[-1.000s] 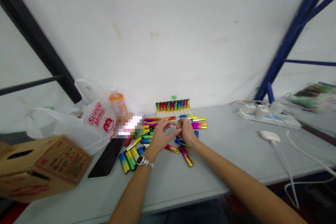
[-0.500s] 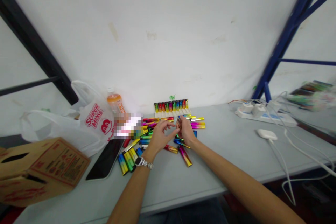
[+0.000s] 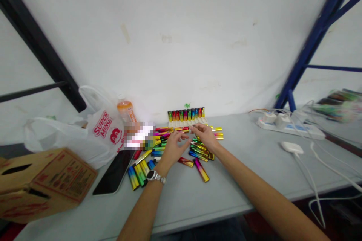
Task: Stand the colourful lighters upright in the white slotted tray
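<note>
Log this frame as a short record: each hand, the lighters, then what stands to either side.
Left hand: above loose lighters, thumb and fingers parted, no held item visible
Right hand: fingertips together near the white tray; whether they grip something is too small to tell
Standing lighters: one row, in the tray
Left side: cardboard box, plastic bag, orange bottle, dark-screened device
Right side: white power strip with plugs

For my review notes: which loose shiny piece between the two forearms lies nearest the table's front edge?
The pink and gold piece: its gold end points toward that edge. The red and gold piece beside it lies farther back.
</note>
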Tool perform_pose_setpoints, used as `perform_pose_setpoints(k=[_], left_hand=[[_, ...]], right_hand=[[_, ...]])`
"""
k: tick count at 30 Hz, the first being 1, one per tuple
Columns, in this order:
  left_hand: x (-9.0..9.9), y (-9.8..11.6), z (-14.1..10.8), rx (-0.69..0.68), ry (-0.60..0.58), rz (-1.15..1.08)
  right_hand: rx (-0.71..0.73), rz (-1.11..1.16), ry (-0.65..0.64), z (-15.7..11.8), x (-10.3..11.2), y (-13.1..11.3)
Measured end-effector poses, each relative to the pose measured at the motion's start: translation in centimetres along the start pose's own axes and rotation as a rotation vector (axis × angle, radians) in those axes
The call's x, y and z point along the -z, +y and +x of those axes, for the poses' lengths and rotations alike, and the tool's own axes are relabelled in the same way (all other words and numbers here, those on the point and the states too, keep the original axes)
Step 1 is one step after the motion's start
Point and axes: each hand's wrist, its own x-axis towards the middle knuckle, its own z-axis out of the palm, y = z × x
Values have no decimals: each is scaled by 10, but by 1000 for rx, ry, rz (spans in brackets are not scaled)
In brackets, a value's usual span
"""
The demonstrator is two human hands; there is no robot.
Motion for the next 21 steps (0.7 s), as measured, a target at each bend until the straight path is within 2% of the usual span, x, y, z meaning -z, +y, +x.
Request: perform_pose_setpoints(k=[4, 9, 13, 16, 21], left_hand=[[-2, -1, 0, 21, -20, 18], [-5, -3, 1, 28, -28, 36], [-6, -5, 0, 14, -26, 34], [-5, -5, 0, 11, -37, 32], [-6, -4, -1, 19, -47, 36]], right_hand=[[152, -296, 175, 28, 22, 4], [150, -399, 95, 68, 45, 10], [205, -488, 134, 91, 54, 21], [257, -658, 134, 102, 56, 28], [269, -855, 48, 111, 56, 28]])
